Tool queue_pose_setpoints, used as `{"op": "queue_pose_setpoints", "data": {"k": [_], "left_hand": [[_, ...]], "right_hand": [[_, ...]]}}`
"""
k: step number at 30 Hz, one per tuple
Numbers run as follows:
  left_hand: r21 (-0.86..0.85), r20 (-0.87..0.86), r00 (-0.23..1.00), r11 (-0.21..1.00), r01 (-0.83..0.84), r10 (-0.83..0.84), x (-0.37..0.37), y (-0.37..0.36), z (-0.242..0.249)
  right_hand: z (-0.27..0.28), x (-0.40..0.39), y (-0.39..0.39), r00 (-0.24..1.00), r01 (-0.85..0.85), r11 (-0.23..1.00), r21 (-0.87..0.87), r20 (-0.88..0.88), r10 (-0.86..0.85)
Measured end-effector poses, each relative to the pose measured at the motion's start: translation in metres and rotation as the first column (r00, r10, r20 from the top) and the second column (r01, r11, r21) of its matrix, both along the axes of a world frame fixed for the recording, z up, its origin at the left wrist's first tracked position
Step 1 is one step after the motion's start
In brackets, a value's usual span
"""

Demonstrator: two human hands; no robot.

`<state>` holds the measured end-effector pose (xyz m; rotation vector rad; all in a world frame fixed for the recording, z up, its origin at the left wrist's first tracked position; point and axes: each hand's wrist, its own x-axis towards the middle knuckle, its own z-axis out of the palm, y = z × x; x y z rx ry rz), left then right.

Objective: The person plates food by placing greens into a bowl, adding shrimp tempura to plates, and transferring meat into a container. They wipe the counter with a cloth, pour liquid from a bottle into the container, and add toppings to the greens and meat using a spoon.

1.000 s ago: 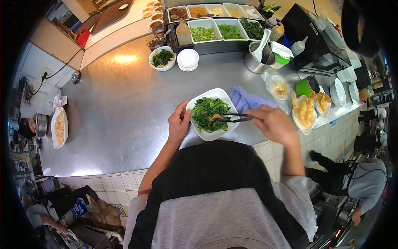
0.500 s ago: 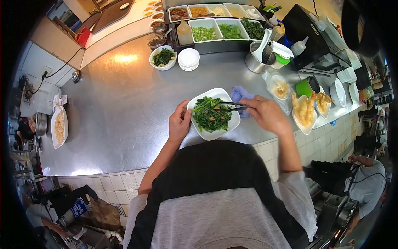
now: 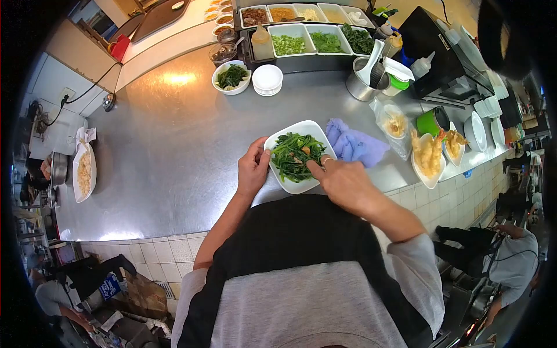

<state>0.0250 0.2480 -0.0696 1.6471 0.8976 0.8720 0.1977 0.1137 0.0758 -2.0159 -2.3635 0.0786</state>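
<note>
A white square dish [image 3: 297, 187] of cooked leafy greens [image 3: 293, 155] with small brown pieces sits in front of my body at the counter's near edge. My left hand [image 3: 253, 167] grips its left rim, thumb on top. Over the dish's right side, my right hand [image 3: 347, 184] is closed, with its fingers down at the greens. The black chopsticks it held half a second ago are mostly hidden by the hand and greens. Just behind my right hand lies a crumpled purple cloth [image 3: 355, 144].
Behind stand a bowl of greens [image 3: 232, 88], stacked white saucers [image 3: 267, 78] and ingredient tubs [image 3: 288, 45]. To the right are a metal pot [image 3: 361, 87], a bagged bowl [image 3: 394, 124], a tempura dish [image 3: 428, 159] and a microwave [image 3: 449, 64]. A rice dish [image 3: 85, 174] sits far left.
My right hand has moved left and down over the dish, its fingers now at the greens. More of the purple cloth shows. My left hand keeps its hold.
</note>
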Motion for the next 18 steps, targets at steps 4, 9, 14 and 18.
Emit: {"op": "queue_pose_setpoints", "data": {"k": [4, 9, 14, 18], "left_hand": [[0.001, 0.015, 1.000, 1.000, 0.004, -0.004, -0.001, 0.001, -0.003], [-0.009, 0.000, 1.000, 1.000, 0.005, -0.005, 0.000, 0.001, -0.001], [0.002, 0.025, 1.000, 1.000, 0.012, -0.012, 0.000, 0.000, -0.002], [-0.018, 0.038, 0.999, 1.000, 0.015, -0.014, -0.002, -0.001, -0.001]], "right_hand": [[0.001, 0.006, -0.005, 1.000, 0.008, 0.991, -0.133, 0.008, -0.007], [0.008, 0.015, -0.004, 0.997, -0.040, 0.997, -0.064, -0.062, 0.037], [0.011, 0.017, 0.009, 0.988, 0.056, 0.998, 0.040, -0.143, -0.050], [-0.006, 0.020, 0.021, 0.988, 0.066, 0.997, 0.028, -0.144, -0.061]]}}
